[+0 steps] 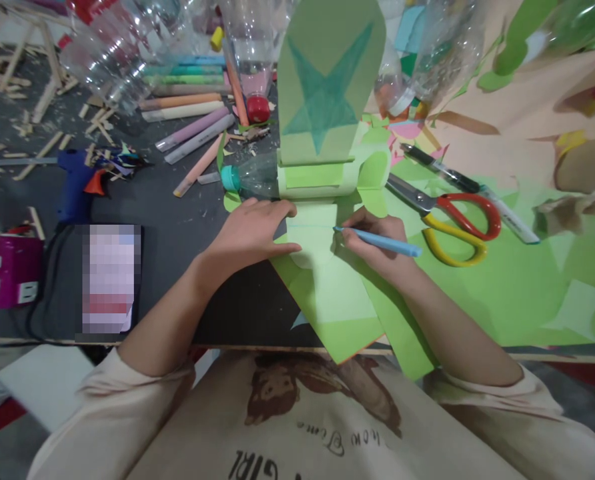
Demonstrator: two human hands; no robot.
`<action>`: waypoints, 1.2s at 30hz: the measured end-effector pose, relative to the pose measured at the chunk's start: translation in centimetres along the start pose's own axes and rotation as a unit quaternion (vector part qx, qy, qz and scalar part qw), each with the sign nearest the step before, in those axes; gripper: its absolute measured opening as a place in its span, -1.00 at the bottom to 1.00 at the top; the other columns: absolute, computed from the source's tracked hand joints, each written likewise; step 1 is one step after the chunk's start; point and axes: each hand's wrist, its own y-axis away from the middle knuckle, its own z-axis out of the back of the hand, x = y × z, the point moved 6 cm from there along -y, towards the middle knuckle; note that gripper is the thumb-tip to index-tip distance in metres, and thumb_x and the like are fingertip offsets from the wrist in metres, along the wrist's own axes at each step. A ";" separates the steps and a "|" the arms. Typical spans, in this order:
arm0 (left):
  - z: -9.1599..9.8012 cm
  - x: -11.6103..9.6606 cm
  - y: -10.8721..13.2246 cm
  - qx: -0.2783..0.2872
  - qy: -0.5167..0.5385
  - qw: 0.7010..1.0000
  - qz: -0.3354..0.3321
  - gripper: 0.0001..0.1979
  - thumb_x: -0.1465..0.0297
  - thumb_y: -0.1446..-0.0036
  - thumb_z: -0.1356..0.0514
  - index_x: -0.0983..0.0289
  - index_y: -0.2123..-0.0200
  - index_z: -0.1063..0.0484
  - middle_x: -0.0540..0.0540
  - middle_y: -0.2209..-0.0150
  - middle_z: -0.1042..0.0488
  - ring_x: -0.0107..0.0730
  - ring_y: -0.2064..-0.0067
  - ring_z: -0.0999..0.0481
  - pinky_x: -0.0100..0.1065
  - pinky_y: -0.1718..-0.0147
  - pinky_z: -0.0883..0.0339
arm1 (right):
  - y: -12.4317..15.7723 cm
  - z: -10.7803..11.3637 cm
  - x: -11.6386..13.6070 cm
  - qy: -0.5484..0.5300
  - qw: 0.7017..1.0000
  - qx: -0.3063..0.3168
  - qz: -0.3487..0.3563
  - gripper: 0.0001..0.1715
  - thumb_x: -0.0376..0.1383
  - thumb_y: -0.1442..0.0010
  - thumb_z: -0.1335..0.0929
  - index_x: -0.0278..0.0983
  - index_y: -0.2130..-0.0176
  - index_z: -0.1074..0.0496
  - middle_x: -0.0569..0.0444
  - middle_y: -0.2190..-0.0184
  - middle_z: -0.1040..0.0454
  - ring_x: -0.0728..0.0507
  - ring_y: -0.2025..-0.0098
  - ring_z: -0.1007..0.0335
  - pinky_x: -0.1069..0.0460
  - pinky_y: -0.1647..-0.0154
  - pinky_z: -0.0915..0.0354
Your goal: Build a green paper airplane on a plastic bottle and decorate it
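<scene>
My right hand (377,243) pinches a light blue marker (390,243), its tip touching a pale green paper piece (310,233) with a thin blue line on it. My left hand (250,233) lies at the left side of that piece, thumb and fingers apart, pressing its edge. Beneath are larger green paper sheets (345,327). Just beyond my hands lies a plastic bottle (257,177) with a teal cap, wrapped in green paper. A rounded green paper panel (330,80) with a teal star rises from it.
Scissors (430,202) with red and yellow handles and a black pen (440,167) lie at right. Several markers (192,97) and clear bottles (117,53) are at the back. At left are a blue glue gun (75,177), wood sticks, a phone (110,277) and a magenta box (10,270).
</scene>
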 end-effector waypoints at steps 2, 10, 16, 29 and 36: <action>0.0 0.0 0.0 0.000 0.002 1.000 0.000 -0.49 0.07 -0.13 -0.27 0.23 -0.05 -0.34 0.15 0.11 -0.54 -0.09 0.01 -0.50 -0.28 0.02 -0.19 | 0.0 0.0 0.1 0.013 1.000 -0.003 0.001 -0.89 -0.23 0.03 -0.35 -0.22 0.48 -0.37 0.13 0.63 -0.37 -0.08 0.54 -0.28 -0.01 0.47 -0.20; 0.0 0.0 -0.2 0.004 0.005 1.000 0.009 -0.47 0.07 -0.11 -0.28 0.24 -0.05 -0.36 0.15 0.11 -0.54 -0.09 0.03 -0.51 -0.27 0.03 -0.19 | 0.2 -0.5 0.1 0.043 0.998 -0.015 0.039 -0.91 -0.24 0.04 -0.33 -0.21 0.48 -0.37 0.14 0.63 -0.37 -0.04 0.60 -0.24 0.00 0.47 -0.19; 0.0 0.0 -0.2 0.009 -0.005 1.000 0.003 -0.44 0.04 -0.11 -0.28 0.25 -0.07 -0.37 0.17 0.05 -0.54 -0.07 0.01 -0.51 -0.27 0.03 -0.19 | 0.3 -0.8 0.6 0.074 0.995 -0.024 0.069 -0.92 -0.26 0.04 -0.32 -0.21 0.51 -0.33 0.15 0.65 -0.34 -0.03 0.61 -0.21 0.02 0.48 -0.19; 0.0 -1.2 0.3 0.014 -0.110 0.993 -0.042 -0.39 0.05 -0.26 -0.15 0.10 -0.31 -0.22 0.15 0.08 -0.46 -0.10 0.00 -0.44 -0.27 0.11 -0.14 | 0.6 -0.6 0.7 0.083 0.989 -0.038 0.119 -0.89 -0.25 -0.04 -0.32 -0.22 0.49 -0.36 0.19 0.69 -0.33 0.00 0.67 -0.19 0.06 0.55 -0.17; -0.5 -1.5 0.3 -0.001 -0.126 0.991 -0.043 -0.28 -0.04 -0.23 -0.11 0.09 -0.37 -0.08 0.21 0.04 -0.41 -0.06 0.01 -0.40 -0.24 0.18 -0.10 | 0.2 -0.1 0.9 0.077 0.988 -0.042 0.125 -0.90 -0.26 -0.04 -0.34 -0.23 0.48 -0.39 0.16 0.65 -0.38 -0.01 0.64 -0.24 0.05 0.56 -0.18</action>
